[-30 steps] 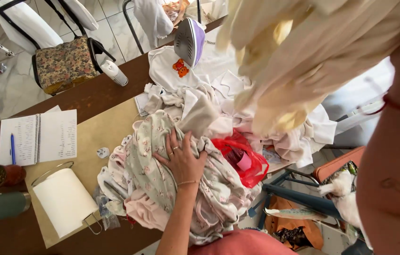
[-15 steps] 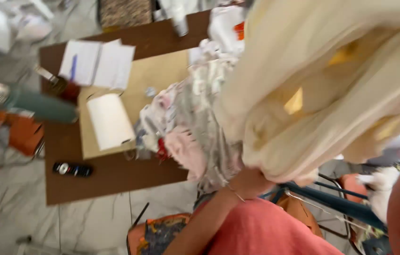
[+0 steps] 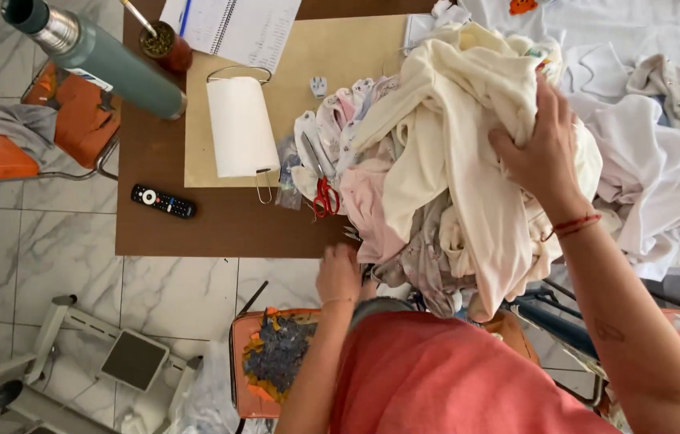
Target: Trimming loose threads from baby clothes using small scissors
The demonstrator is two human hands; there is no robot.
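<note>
While the left hand (image 3: 338,275) sits at the near edge of the brown tabletop (image 3: 219,221), fingers curled under the clothes' hem, the right hand (image 3: 545,153) presses down with fingers spread on the cream garment (image 3: 452,120) topping the heap. Red-handled scissors (image 3: 324,193) lie just beside the pile's left side. Farther left: a paper roll (image 3: 239,124), a remote (image 3: 163,201), and toward the far edge a green flask (image 3: 99,56).

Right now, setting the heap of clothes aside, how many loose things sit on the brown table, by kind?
Flask: 1
Cup with straw: 1
Notebook: 1
Pen: 1
Paper roll: 1
Remote control: 1
Scissors: 1
Total: 7
</note>
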